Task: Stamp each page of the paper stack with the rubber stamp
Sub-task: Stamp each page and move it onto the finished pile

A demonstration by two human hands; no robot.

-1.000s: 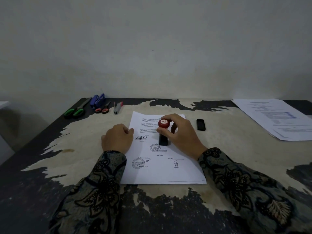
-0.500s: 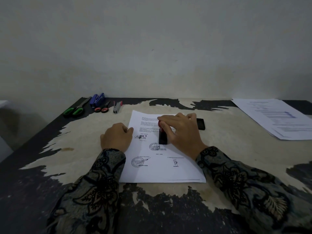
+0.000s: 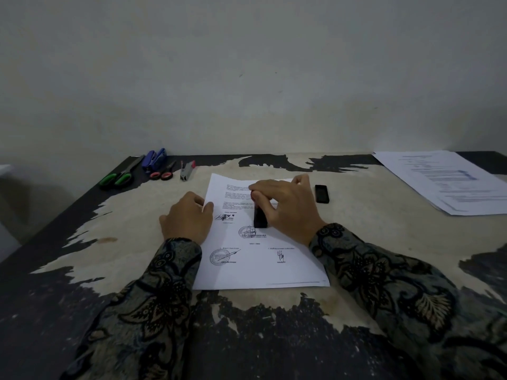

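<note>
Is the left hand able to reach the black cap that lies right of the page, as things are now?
Probably not easily: the left hand rests at the sheet's left edge, and the right hand, pressing the stamp, lies between it and the black cap.

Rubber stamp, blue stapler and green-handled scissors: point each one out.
rubber stamp (image 3: 260, 219): head view, on its black body below the right hand's fingers.
blue stapler (image 3: 155, 159): head view, on the middle of its top.
green-handled scissors (image 3: 116, 178): head view, on the green handles.
</note>
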